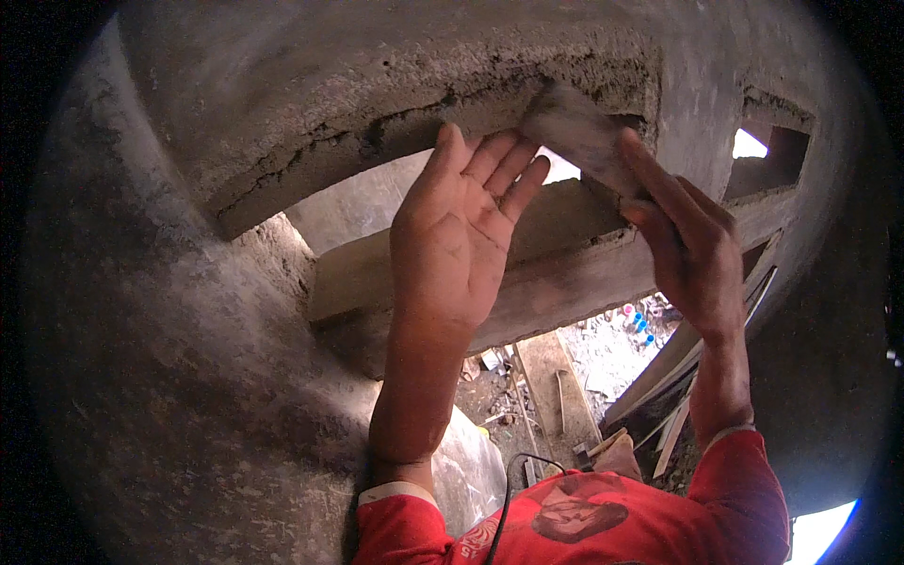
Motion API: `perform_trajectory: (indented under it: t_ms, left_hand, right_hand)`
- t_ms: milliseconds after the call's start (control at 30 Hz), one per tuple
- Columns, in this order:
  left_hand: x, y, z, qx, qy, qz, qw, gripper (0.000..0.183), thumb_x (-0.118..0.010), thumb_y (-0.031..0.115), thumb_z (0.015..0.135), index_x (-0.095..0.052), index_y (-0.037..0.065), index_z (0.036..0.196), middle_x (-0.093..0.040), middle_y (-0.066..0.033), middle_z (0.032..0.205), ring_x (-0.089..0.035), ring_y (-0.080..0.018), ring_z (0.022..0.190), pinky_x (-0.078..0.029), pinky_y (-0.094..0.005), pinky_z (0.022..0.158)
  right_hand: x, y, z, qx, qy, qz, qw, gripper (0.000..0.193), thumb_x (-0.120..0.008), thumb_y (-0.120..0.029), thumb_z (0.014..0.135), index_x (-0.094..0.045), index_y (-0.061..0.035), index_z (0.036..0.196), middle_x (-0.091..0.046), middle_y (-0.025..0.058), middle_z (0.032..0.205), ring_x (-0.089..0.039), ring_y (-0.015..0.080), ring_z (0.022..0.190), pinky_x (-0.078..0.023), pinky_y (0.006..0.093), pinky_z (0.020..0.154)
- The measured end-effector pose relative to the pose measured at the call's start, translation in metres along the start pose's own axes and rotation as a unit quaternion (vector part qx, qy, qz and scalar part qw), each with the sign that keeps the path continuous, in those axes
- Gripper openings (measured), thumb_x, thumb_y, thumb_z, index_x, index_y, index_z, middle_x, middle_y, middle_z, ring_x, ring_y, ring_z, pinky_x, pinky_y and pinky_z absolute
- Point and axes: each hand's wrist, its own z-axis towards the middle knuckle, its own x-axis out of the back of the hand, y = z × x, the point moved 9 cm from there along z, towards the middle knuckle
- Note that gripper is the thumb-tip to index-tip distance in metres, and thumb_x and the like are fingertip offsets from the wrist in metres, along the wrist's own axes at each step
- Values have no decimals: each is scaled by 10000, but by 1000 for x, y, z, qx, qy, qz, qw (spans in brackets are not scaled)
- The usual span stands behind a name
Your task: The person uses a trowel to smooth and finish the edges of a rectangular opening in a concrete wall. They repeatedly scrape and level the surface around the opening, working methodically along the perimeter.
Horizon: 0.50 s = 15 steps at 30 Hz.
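Observation:
My right hand [699,259] grips a trowel [576,127] with a flat grey blade, blurred by motion. Its handle is hidden in the fingers. The blade slants up and left, close to the rough underside of the concrete lintel [339,141] above a wall opening. My left hand [452,240] is raised with its palm in view and its fingers stretched out. Its fingertips come near the blade's lower left edge; whether they touch it I cannot tell. A ragged, dark crack-like line runs along the lintel's edge.
Below the opening runs a thick concrete ledge [546,282]. A smaller square opening [767,151] sits in the wall at the right. Far below lie a wooden board [556,386], debris and small blue objects [642,325]. A black cable [508,480] hangs before my red shirt.

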Motion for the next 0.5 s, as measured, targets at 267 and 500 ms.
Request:
perform_trajectory:
  t_ms: [267,500]
  left_hand:
    - [5,4,-5,-7,27,30,999,587,-484,405,1118,-428,-96,1420,-537,-278,1418,-514,-368,1374,-387,-507,1216]
    - [2,6,-5,-11,2,37,999,651,-478,409,1117,-359,-123,1474,-441,-321,1526,-414,-396,1477,-312,-527,1265]
  right_hand:
    - [15,-10,0,-19,-8,0,1000,565,-715,-129,969,-581,-140,1518,-764,155,1202,-756,250,1007,-591,408,860]
    - [-7,15,-22,-59,-65,-31,996,596,-732,-123,956,-572,-167,1529,-764,170,1164,-759,252,945,-592,406,824]
